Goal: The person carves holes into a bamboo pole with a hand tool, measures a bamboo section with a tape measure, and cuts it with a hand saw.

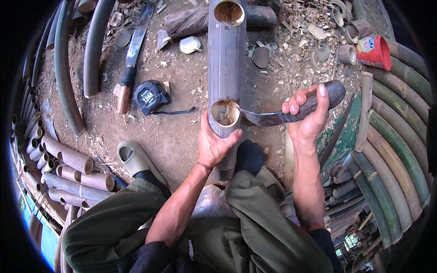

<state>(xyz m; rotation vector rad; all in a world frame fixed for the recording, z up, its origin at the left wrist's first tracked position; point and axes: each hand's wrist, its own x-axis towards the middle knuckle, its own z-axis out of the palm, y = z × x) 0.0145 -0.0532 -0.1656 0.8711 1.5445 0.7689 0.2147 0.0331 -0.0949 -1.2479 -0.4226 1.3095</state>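
A thick bamboo pole (226, 59) runs away from me between my knees, with two round holes cut in its upper side. My left hand (217, 144) grips it just below the nearer hole (226, 113), thumb across the top. In my right hand (309, 111) is a curved knife (261, 118), its dark wooden handle wrapped by my fingers. The blade points left, and its tip reaches the right rim of the nearer hole. Fibrous, pale brown matter shows inside that hole.
A machete (135, 50) and a black tape measure (151, 96) lie on the dirt at left. Under the pole's far part is a log (191, 22). Bamboo poles (396, 136) line the right; cut bamboo pieces (68, 154) are stacked left. A red container (374, 53) lies among shavings.
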